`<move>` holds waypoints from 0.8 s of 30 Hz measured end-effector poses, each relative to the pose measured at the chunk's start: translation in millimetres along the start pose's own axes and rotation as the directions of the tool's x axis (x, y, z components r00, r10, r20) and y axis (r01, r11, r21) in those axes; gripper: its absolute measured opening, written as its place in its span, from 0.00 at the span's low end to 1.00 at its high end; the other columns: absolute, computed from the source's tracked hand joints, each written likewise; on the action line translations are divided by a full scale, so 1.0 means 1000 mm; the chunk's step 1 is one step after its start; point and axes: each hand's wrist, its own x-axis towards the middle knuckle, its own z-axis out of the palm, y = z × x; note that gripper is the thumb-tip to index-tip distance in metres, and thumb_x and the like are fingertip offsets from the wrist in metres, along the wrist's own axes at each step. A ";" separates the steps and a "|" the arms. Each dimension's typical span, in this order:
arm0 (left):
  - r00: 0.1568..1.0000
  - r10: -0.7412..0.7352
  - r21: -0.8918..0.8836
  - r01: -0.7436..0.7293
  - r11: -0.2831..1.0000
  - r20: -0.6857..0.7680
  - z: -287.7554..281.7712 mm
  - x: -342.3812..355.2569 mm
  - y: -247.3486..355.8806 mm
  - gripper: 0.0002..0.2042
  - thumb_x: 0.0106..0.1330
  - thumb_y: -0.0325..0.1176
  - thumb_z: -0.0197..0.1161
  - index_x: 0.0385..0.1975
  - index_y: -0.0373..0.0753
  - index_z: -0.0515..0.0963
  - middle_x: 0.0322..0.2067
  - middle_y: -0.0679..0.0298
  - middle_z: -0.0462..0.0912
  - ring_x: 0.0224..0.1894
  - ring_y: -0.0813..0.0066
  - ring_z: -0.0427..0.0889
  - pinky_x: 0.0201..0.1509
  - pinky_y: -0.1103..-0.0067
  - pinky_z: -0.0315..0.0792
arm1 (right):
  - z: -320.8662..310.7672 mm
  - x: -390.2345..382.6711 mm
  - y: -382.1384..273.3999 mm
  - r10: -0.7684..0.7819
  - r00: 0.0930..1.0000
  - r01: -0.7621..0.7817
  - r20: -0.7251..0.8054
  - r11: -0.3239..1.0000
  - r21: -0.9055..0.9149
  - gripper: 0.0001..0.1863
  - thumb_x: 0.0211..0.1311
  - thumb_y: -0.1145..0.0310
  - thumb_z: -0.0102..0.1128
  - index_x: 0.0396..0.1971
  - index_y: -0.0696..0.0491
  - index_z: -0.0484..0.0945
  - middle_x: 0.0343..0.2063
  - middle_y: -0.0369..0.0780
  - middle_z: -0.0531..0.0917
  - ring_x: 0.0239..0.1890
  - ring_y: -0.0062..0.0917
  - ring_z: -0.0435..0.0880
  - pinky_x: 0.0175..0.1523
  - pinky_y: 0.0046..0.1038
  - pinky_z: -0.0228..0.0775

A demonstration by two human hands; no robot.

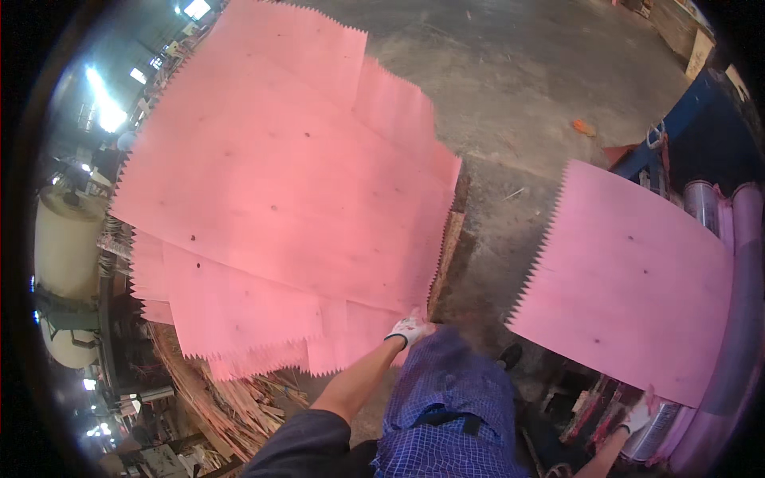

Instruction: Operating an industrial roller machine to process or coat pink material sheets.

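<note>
A stack of pink veneer sheets (279, 175) with saw-toothed edges and small dark knots lies fanned unevenly on my left. My left hand (410, 327), in a white glove stained pink, is closed at the near right corner of the top sheet. On the right, another pink veneer sheet (629, 275) extends out from pink-coated rollers, its toothed edge towards the stack. My right hand (640, 414), also gloved, pinches this sheet's near edge close to the rollers; its thumb is hard to make out.
Metal and pink rollers (701, 209) belong to a machine with a blue housing (717, 127) at the right. Wood strips (239, 406) lie in a heap below the stack. A large pale cylinder (68, 243) stands at the far left. An orange scrap (584, 127) lies on the concrete floor (502, 88).
</note>
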 end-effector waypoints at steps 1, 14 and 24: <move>0.991 0.134 0.071 -0.134 0.988 -0.001 0.014 0.006 0.020 0.47 0.59 0.61 0.63 0.72 0.35 0.58 0.63 0.43 0.72 0.64 0.48 0.75 0.68 0.67 0.68 | -0.035 0.010 0.056 0.050 0.997 -0.063 0.064 0.973 0.221 0.31 0.73 0.49 0.50 0.65 0.57 0.69 0.62 0.45 0.76 0.65 0.41 0.74 0.64 0.40 0.71; 0.753 0.653 0.432 -0.565 0.703 -0.079 0.099 -0.015 0.154 0.46 0.58 0.49 0.65 0.74 0.37 0.51 0.68 0.41 0.65 0.71 0.48 0.64 0.71 0.52 0.60 | 0.150 -0.037 -0.185 0.501 0.691 -0.631 0.522 0.064 0.773 0.29 0.74 0.51 0.50 0.67 0.53 0.67 0.65 0.45 0.73 0.66 0.41 0.73 0.68 0.56 0.65; 0.633 0.442 -0.020 -0.586 0.810 -0.636 -0.016 0.073 0.024 0.20 0.62 0.44 0.62 0.54 0.48 0.80 0.36 0.57 0.88 0.38 0.52 0.87 0.42 0.63 0.81 | 0.291 -0.018 -0.646 -0.362 0.649 -0.329 0.668 0.658 0.677 0.20 0.67 0.70 0.58 0.57 0.59 0.78 0.28 0.40 0.86 0.33 0.30 0.87 0.44 0.33 0.82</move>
